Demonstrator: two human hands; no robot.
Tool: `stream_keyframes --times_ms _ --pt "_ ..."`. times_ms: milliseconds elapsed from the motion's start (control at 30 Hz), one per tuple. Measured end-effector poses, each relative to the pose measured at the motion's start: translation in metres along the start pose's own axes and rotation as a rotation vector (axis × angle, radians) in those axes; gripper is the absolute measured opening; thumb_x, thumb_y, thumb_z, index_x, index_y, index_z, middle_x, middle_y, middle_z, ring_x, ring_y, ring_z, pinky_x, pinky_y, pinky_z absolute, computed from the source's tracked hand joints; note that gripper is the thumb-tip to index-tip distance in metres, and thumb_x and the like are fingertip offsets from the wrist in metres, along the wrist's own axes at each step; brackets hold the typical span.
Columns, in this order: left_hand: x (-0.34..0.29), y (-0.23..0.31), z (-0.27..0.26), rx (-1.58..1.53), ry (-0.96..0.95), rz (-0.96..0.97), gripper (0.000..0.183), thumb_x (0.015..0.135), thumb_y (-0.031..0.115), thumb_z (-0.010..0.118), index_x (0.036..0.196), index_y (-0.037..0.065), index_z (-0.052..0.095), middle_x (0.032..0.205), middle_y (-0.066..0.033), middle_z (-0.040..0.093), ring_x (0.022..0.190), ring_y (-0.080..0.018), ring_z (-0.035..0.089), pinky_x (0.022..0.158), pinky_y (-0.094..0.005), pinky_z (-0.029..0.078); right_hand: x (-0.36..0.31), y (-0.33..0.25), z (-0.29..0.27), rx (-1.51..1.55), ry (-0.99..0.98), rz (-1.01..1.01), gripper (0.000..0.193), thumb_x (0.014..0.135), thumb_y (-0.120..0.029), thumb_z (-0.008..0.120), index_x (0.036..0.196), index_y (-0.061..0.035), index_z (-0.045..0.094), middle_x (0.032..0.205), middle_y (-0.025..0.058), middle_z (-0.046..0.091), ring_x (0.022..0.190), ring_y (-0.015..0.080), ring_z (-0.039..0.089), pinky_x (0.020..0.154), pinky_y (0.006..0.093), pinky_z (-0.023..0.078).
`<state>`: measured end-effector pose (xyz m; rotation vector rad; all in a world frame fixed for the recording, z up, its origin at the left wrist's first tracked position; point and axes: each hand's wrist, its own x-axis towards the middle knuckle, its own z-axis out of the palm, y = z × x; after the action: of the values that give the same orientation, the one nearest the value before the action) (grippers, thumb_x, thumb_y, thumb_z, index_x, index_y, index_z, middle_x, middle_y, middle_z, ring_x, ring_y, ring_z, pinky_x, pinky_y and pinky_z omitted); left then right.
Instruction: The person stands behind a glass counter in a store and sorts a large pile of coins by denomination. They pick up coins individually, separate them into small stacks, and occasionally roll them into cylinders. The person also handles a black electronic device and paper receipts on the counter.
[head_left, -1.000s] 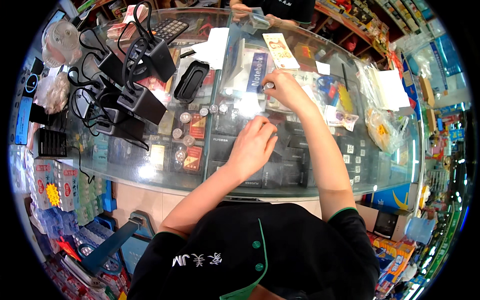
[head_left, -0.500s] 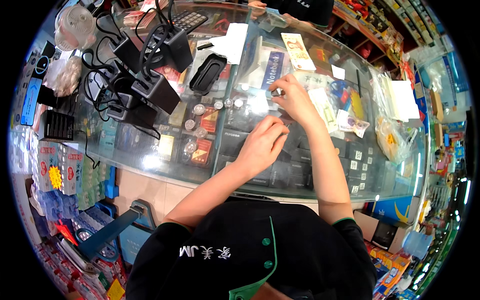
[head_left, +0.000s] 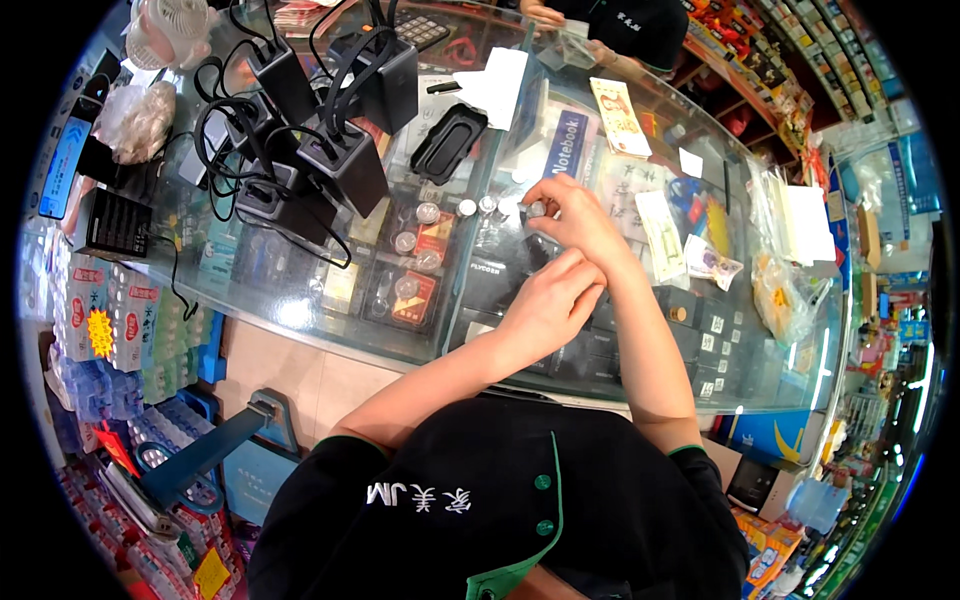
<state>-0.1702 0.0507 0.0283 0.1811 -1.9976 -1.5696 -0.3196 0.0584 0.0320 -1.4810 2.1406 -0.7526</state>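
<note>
My right hand (head_left: 578, 222) is over the glass counter (head_left: 480, 262), thumb and forefinger closed around a silver coin (head_left: 537, 208). To its left, more silver coins (head_left: 467, 208) lie in a short row on the glass. My left hand (head_left: 553, 305) is held close below the right wrist, its fingers curled together; whatever may be inside them is hidden. Further left, several more silver coins (head_left: 428, 213) are spread in a loose column, above red-and-gold packs seen through the glass. A small stack of yellowish coins (head_left: 678, 314) sits to the right of my right forearm.
Black box-shaped devices with looped cables (head_left: 340, 165) crowd the counter's left, beside a black tray (head_left: 449, 143). Banknotes (head_left: 620, 118) lie to the far right, with a plastic bag (head_left: 780, 270) at the right edge. Across the counter, another person's hands (head_left: 545, 15) show.
My right hand has come nearer and left, toward the row of coins. The left hand has drawn close to the right wrist. The whole view has shifted slightly.
</note>
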Motion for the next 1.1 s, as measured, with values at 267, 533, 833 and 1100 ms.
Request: stream_keyframes --times_ms 267,533,833,1100 --pt "-0.005 0.013 -0.002 -0.064 0.059 0.156 0.007 0.083 -0.002 0.061 0.089 0.001 0.06 0.081 -0.0113 0.059 0.071 -0.0282 0.058 0.064 -0.036 0.046 0.001 -0.017 0.009 -0.057 0.032 -0.012 0.031 0.068 0.001 0.075 0.096 -0.0011 0.061 0.089 0.011 0.059 0.075 0.0214 0.06 0.069 0.0333 0.05" --pt "-0.005 0.016 -0.005 -0.128 0.057 0.156 0.007 0.083 -0.002 0.061 0.089 0.001 0.059 0.081 -0.0108 0.059 0.071 -0.0277 0.058 0.063 -0.0351 0.046 0.0 -0.031 0.01 0.007 0.034 0.027 0.029 0.071 0.0 0.073 0.097 0.0013 0.061 0.086 0.0155 0.058 0.077 0.0289 0.061 0.07 0.0385 0.049" --pt "-0.007 0.017 -0.004 -0.186 0.041 0.128 0.007 0.084 -0.003 0.06 0.09 0.001 0.059 0.081 -0.0107 0.059 0.071 -0.0275 0.058 0.064 -0.035 0.046 0.0 -0.031 0.006 -0.017 0.021 -0.008 0.032 0.071 -0.002 0.073 0.101 0.0009 0.061 0.09 0.0152 0.059 0.078 0.0267 0.063 0.07 0.0369 0.05" --pt "-0.008 0.017 -0.004 -0.198 0.042 0.123 0.008 0.084 -0.003 0.06 0.091 0.0 0.06 0.079 -0.0103 0.058 0.07 -0.0251 0.058 0.062 -0.0339 0.045 0.006 -0.021 -0.026 0.007 0.147 0.123 0.026 0.077 -0.004 0.071 0.102 -0.0023 0.063 0.094 0.0067 0.062 0.077 0.0167 0.06 0.071 0.0318 0.049"
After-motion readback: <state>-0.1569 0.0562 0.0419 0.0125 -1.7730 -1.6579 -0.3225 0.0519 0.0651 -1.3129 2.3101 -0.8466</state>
